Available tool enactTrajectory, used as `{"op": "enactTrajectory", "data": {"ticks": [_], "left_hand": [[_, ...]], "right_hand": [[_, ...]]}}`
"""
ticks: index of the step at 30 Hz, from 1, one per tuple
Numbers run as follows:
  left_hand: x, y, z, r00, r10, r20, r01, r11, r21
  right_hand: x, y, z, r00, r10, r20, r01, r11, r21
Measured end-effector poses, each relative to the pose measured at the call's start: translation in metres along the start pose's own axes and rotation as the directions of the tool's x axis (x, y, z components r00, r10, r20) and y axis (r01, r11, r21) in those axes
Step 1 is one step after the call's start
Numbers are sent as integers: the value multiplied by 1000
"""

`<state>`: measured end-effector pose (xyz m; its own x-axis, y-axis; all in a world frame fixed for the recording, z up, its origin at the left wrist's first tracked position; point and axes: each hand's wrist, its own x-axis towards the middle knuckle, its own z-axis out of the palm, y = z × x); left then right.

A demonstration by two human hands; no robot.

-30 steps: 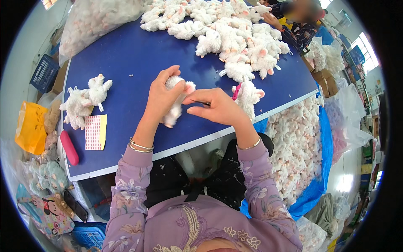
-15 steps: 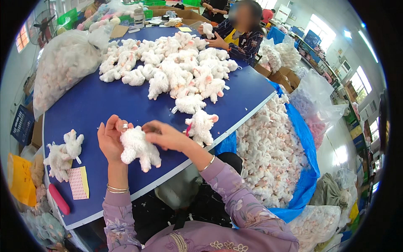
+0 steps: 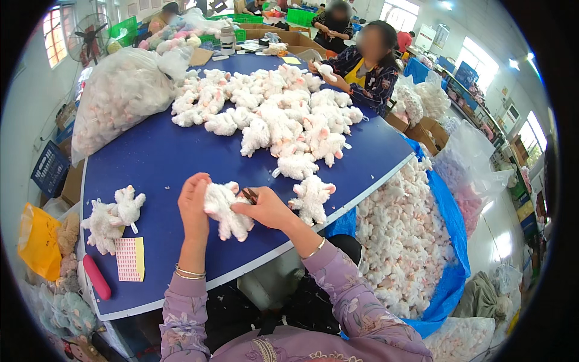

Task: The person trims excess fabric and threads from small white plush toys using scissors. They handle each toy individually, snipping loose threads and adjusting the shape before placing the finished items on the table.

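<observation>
Above the near part of the blue table, my left hand (image 3: 194,202) is closed on a white plush toy (image 3: 228,211) with short limbs, gripping it by its left side. My right hand (image 3: 265,208) touches the toy's other side, its fingers wrapped round small dark thread snips (image 3: 249,194). Only the snips' short tips show; the palm hides the rest. A similar plush toy (image 3: 312,200) with a pink ear lies just right of my right hand. Beyond my hands spreads a large pile of white plush toys (image 3: 271,114).
Two plush toys (image 3: 113,218), a label sheet (image 3: 129,259) and a pink oblong case (image 3: 96,277) lie at left. A stuffed clear bag (image 3: 123,99) stands on the far left. Right of the table, a blue sack (image 3: 461,253) holds many toys. A co-worker (image 3: 371,66) handles a toy opposite.
Thread snips now show in my right hand, whose fingers appeared to hold no tool before. The toy in my left hand has turned and tilted. The whole view has shifted slightly.
</observation>
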<state>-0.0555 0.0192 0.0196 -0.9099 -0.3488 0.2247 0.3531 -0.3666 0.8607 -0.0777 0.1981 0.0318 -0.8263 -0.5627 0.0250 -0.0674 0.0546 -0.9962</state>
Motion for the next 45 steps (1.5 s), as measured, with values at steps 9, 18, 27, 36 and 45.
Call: {"op": "enactTrajectory", "data": {"ticks": [9, 18, 27, 36, 45], "left_hand": [[-2, 7, -5, 987, 126, 96, -156, 683, 713], [-12, -4, 5, 912, -336, 236, 205, 871, 447], [-14, -15, 12, 955, -247, 166, 243, 969, 48], [-12, -10, 15, 969, -240, 61, 247, 959, -142], [-7, -12, 11, 976, -218, 25, 219, 953, -209]], "right_hand": [[-16, -21, -39, 976, 63, 209, 40, 891, -453], [-15, -14, -35, 988, -67, -142, 34, 974, -224], [-13, -12, -26, 975, -120, -187, 108, 991, -76], [-3, -1, -38, 964, -61, -259, 156, 920, 361], [-4, 3, -18, 991, 127, -41, -112, 960, 257]]}}
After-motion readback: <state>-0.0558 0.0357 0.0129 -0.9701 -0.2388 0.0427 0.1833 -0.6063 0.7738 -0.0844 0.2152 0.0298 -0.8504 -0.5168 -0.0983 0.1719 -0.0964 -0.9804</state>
